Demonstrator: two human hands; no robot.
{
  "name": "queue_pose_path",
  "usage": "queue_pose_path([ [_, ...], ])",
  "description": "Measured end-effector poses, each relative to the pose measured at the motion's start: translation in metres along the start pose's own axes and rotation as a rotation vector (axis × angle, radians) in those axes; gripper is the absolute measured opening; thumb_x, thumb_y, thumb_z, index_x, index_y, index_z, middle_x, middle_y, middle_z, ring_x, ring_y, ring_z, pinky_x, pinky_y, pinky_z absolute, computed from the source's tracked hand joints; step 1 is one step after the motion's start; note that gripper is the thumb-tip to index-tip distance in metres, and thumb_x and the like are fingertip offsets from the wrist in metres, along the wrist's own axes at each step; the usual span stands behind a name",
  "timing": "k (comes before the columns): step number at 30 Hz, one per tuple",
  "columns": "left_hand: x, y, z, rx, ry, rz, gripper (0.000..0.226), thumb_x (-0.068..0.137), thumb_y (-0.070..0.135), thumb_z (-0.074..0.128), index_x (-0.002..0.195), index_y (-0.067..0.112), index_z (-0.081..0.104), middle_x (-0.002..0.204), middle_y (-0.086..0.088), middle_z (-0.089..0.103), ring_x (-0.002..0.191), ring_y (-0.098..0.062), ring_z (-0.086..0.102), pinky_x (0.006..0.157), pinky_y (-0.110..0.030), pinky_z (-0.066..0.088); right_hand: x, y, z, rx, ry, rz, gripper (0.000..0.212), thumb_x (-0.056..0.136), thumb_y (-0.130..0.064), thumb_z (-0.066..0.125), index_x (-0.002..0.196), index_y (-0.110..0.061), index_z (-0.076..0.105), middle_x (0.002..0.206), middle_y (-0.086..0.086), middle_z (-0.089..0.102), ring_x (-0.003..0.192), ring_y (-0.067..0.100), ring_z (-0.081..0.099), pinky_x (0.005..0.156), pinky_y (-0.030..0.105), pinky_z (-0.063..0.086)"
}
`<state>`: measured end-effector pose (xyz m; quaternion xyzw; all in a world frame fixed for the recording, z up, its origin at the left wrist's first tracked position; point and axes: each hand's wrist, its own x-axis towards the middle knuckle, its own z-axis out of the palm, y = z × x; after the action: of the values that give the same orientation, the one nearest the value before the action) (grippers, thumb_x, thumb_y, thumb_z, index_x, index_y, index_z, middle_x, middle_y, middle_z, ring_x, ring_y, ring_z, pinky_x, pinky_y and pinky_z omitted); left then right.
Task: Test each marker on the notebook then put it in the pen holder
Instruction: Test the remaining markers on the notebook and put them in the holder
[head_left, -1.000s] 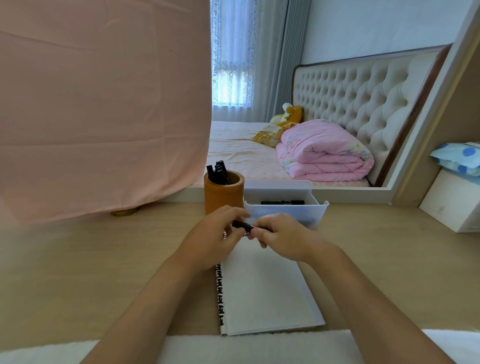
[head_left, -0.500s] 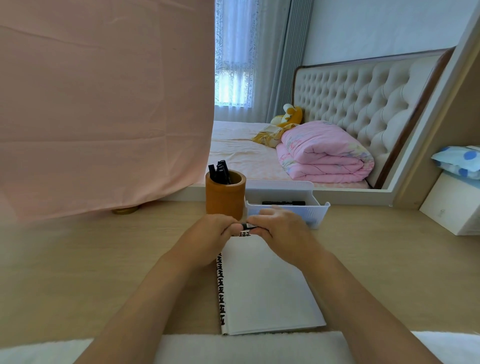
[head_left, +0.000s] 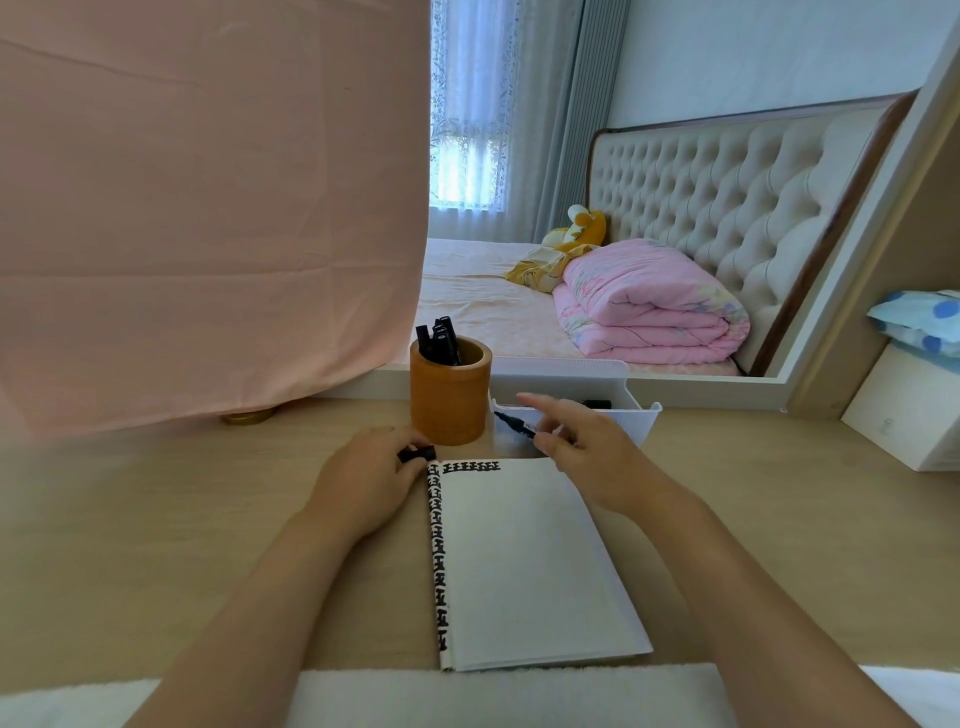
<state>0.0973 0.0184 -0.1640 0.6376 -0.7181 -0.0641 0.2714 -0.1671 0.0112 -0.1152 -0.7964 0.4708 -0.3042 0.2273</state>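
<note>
Cap (head_left: 417, 453) in left fingers (head_left: 385, 440), marker (head_left: 514, 423) right

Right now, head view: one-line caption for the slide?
Left hand holds the cap, right hand the uncapped marker, at the far edge of the notebook beside the pen holder.

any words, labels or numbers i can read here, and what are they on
No text reads clearly.
Marker in the right hand: pale print on the barrel, too blurred to read.
White box at right: a tiny mark, too small to read.
Notebook: a black pattern along its edges, not letters.
</note>
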Motion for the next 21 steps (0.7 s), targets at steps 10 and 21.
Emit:
queue_pose_path([
  [10, 0.000, 0.006, 0.004, 0.063, 0.084, 0.012, 0.033, 0.098, 0.037, 0.049, 0.127, 0.028, 0.063, 0.119, 0.003, 0.060, 0.113, -0.018, 0.047, 0.095, -0.034, 0.040, -0.003, -0.022, -0.008, 0.493, -0.120, 0.016, 0.047, 0.100, 0.012, 0.034, 0.121, -0.015, 0.068, 0.104, 0.008, 0.066, 0.088, 0.022, 0.068, 0.085, 0.042, 0.060],
  [21, -0.002, 0.035, 0.016, 0.042, -0.096, 0.174, 0.056, 0.088, 0.056, 0.055, 0.139, 0.033, 0.049, 0.132, 0.012, 0.051, 0.124, -0.010, 0.039, 0.103, -0.030, 0.033, 0.001, -0.003, 0.013, 0.523, -0.046, 0.129, 0.016, 0.102, -0.004, 0.045, 0.099, -0.009, 0.060, 0.072, 0.013, 0.061, 0.050, 0.022, 0.053, 0.048, 0.028, 0.039],
])
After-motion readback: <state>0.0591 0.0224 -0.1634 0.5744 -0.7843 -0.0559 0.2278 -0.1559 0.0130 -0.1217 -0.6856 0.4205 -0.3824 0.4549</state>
